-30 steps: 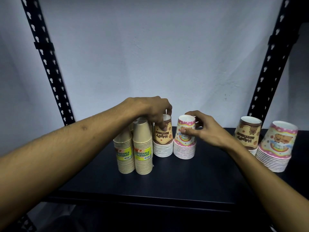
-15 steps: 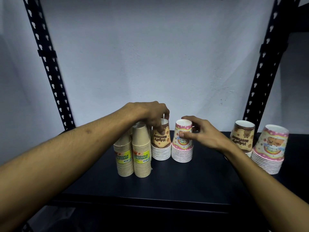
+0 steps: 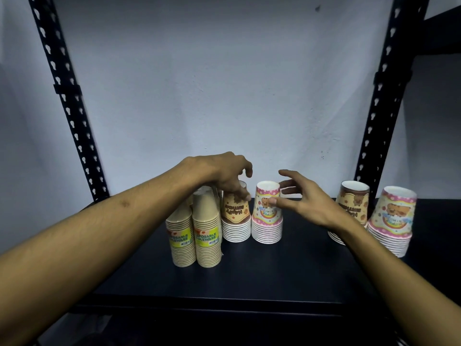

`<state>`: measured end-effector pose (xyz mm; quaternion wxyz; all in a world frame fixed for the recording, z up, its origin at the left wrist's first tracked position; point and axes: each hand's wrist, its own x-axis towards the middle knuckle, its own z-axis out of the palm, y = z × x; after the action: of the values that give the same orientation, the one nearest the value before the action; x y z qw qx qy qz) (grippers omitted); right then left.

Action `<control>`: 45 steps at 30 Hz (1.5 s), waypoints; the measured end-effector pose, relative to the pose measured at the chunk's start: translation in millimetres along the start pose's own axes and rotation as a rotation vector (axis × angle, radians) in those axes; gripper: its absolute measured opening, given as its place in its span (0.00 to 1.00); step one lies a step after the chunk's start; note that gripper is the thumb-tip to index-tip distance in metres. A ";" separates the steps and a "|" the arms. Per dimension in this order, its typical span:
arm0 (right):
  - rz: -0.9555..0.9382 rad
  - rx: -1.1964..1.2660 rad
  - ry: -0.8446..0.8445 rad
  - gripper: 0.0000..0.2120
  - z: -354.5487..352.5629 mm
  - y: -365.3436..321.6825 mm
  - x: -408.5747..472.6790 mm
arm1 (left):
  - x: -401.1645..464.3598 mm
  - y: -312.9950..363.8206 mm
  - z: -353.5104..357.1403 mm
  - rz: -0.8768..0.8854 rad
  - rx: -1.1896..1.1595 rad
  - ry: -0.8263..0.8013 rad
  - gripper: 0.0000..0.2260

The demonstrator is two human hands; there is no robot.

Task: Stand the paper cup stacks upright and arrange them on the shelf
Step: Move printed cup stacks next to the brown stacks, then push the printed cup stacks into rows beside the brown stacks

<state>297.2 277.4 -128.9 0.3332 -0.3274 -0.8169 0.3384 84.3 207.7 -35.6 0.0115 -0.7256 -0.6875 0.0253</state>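
Note:
Two tall kraft cup stacks [image 3: 183, 245] [image 3: 208, 242] with yellow labels stand upside down on the dark shelf [image 3: 249, 275], with more kraft cups behind them. Right of them stand a brown printed stack [image 3: 235, 222] and a pink printed stack [image 3: 267, 227]. My left hand [image 3: 222, 174] curls over the top of the brown stack, thumb on its side. Beside the pink stack, my right hand [image 3: 301, 199] has its fingers spread, and only the thumb tip is near the cup.
At the right end of the shelf another brown printed stack [image 3: 351, 206] and a pink printed stack [image 3: 391, 221] stand leaning slightly. Black perforated uprights [image 3: 72, 116] [image 3: 381, 96] frame the bay against a white wall. Bare shelf surface lies in front of the stacks.
My right hand has let go of the pink stack and spread its fingers. My left index finger has lifted off the brown stack's top. The stacks stay in place.

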 end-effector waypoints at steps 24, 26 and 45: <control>0.452 -0.069 0.674 0.21 -84.2 111.2 -138.0 | 55.9 195.1 164.8 0.031 -1.084 0.320 0.51; 0.467 -0.062 0.639 0.31 -86.7 113.3 -133.2 | 64.0 197.9 166.0 0.022 -1.107 0.313 0.50; 0.393 -0.318 0.476 0.35 -65.1 93.6 -136.8 | 33.5 191.1 176.4 -0.025 -0.956 0.464 0.31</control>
<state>453.1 247.2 -209.5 0.3878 -0.5960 -0.6801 0.1786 267.4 227.5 -222.3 -0.1685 -0.6282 -0.6105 -0.4520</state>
